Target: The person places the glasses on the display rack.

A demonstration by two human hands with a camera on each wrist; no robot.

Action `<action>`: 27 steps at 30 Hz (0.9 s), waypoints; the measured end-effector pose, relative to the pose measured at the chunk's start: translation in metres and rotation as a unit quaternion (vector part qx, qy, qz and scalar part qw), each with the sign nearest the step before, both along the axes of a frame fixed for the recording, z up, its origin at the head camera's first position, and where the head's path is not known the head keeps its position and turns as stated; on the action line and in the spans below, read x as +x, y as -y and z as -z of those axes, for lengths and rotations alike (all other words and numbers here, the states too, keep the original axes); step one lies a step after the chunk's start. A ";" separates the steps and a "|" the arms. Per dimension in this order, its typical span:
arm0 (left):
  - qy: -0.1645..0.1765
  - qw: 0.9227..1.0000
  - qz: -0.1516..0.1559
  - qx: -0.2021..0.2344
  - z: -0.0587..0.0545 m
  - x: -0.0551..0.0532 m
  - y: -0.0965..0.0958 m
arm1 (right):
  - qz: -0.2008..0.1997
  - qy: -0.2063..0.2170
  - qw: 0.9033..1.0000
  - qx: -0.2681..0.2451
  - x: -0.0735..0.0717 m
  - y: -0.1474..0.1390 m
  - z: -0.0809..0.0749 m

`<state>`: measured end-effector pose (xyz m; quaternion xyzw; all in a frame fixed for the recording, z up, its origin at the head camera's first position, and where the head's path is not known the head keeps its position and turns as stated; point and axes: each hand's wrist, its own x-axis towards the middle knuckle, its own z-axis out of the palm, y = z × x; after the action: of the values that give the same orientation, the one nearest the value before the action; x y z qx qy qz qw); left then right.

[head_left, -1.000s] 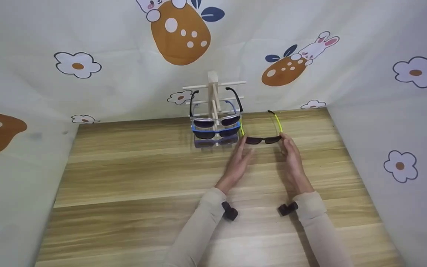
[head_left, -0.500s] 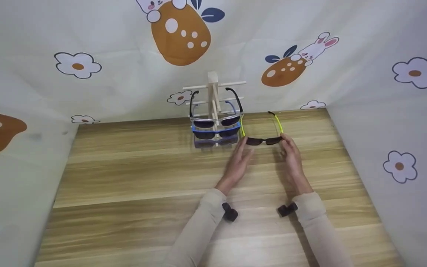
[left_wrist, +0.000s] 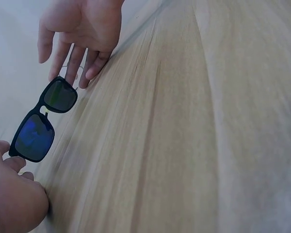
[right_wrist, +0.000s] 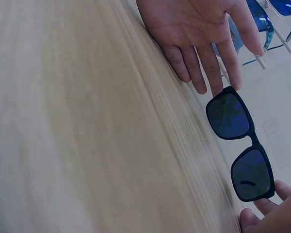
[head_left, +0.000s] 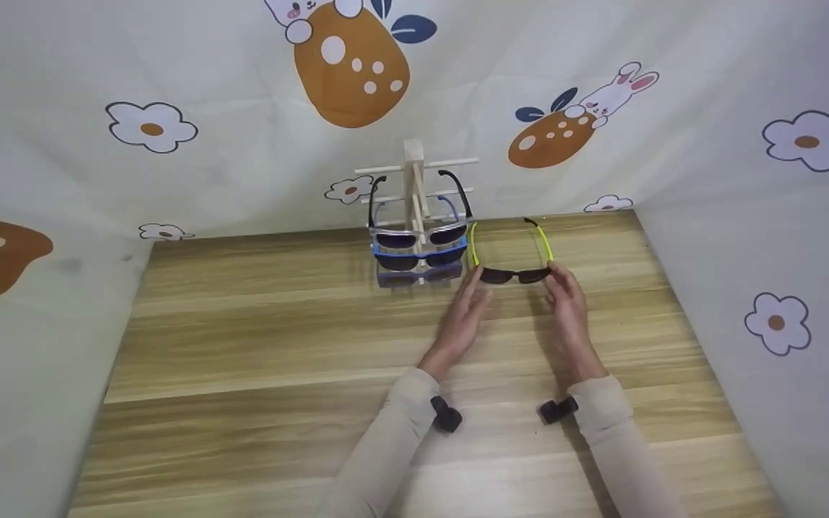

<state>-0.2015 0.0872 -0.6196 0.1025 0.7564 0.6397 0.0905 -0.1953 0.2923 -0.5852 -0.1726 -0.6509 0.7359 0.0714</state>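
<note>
Black-framed sunglasses (head_left: 499,275) with yellow-green temples stand between the two hands, lenses toward the person and temples unfolded toward the back wall. My left hand (head_left: 461,324) touches the left end of the frame with its fingertips. At the opposite end, the fingers of my right hand (head_left: 568,309) touch the hinge corner. In the right wrist view the left hand (right_wrist: 194,29) has straight fingers, its thumb apart from the dark lenses (right_wrist: 228,114). The left wrist view shows the right hand (left_wrist: 87,29) with fingers extended down to the frame's corner.
Just left of the sunglasses stands a wooden display rack (head_left: 413,151) with crossbars. It holds clear-framed sunglasses (head_left: 395,239), blue sunglasses (head_left: 394,262) and a purplish pair (head_left: 396,279) below. Patterned cloth (head_left: 242,72) walls the wooden table (head_left: 242,345) at the back and sides.
The black-framed sunglasses have shifted slightly to the right and toward the person, with the fingertips still at both ends. The rack and its sunglasses have stayed put.
</note>
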 end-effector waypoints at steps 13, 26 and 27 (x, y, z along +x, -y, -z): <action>-0.024 1.000 0.006 0.018 -0.019 0.015 0.004 | 0.037 -0.004 0.999 0.014 0.011 0.003 -0.006; -0.030 0.999 0.004 0.033 -0.024 0.025 0.006 | 0.070 -0.022 0.997 0.002 0.021 0.007 -0.012; -0.031 0.999 0.006 0.036 -0.026 0.026 0.006 | 0.076 -0.030 0.997 -0.005 0.021 0.008 -0.012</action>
<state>-0.1759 0.0816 -0.5933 0.1297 0.7347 0.6625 0.0669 -0.1740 0.2847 -0.5733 -0.2002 -0.6298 0.7362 0.1456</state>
